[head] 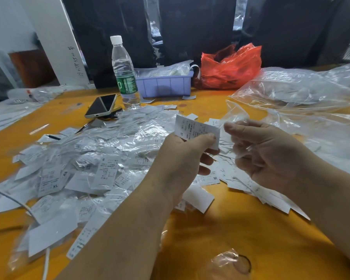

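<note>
Near tabletop (220, 229) probably free; label heap (89, 158), bottle (124, 71) crowd beyond.

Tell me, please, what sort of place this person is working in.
Probably a garment labelling or packing workshop. Printed size tags marked S, XS, XL and M lie heaped on the orange table, the left hand pinches one tag while the right hand holds a small clear bag.
</note>
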The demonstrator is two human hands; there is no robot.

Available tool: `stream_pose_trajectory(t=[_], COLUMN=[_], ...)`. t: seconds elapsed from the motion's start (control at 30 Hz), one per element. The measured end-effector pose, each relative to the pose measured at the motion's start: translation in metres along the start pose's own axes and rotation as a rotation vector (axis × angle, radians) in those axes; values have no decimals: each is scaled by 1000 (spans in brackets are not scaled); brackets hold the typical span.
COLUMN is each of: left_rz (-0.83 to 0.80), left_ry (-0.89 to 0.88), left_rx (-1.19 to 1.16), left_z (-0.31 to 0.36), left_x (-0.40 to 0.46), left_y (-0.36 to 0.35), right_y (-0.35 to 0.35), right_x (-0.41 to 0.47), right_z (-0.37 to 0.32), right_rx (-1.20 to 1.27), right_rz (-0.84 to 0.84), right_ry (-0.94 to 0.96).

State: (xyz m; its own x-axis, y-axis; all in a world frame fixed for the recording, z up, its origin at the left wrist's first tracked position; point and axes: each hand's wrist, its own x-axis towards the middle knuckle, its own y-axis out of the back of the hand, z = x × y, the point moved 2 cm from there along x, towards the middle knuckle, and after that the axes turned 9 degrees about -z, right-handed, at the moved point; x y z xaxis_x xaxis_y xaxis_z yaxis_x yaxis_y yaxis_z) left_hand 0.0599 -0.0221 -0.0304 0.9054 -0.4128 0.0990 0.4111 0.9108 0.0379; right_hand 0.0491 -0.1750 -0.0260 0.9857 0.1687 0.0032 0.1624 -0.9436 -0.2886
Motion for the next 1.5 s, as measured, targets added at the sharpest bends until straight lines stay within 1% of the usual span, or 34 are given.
stream_pose_trajectory(t=[0.1, 0.27, 0.37, 0.53, 0.6, 0.67, 0.7, 0.83, 0.93, 1.03, 1.23, 1.37, 1.5], left_rz=[-10, 50, 62, 63, 84, 104, 116, 166, 108, 38, -53, -130, -147], left_ry=[20, 16, 6, 104, 125, 106, 79, -50, -141, -120, -34, 8, 34], left_rx=[15, 187, 227, 188, 249, 349, 354, 243, 153, 118, 245, 391, 439], left_z=[0, 0, 2, 2, 2, 2, 2, 5, 10, 9, 5, 3, 4], left_x=[-1, 0, -2, 1, 0, -2, -3, -2, -3, -4, -4, -4, -4], left_y=[1, 8, 8, 7, 6, 5, 4, 8, 8, 6, 2, -2, -3], right_y=[1, 4, 4, 5, 5, 5, 4, 2, 0, -2, 2, 5, 5], right_x=[1, 2, 2, 3, 3, 2, 2, 1, 1, 1, 2, 3, 3], right_z=[0, 1, 2, 3, 4, 4, 3, 3, 2, 2, 1, 0, -1], right_rx=[0, -14, 1, -8, -13, -8, -7, -28, -41, -33, -22, 2, -34], right_rz=[14, 30, 20, 44, 50, 38, 27, -13, -35, -53, -32, 4, 7], right_ry=[-2, -27, -32, -37, -34, -35, -36, -50, -54, -45, -5, 17, 37])
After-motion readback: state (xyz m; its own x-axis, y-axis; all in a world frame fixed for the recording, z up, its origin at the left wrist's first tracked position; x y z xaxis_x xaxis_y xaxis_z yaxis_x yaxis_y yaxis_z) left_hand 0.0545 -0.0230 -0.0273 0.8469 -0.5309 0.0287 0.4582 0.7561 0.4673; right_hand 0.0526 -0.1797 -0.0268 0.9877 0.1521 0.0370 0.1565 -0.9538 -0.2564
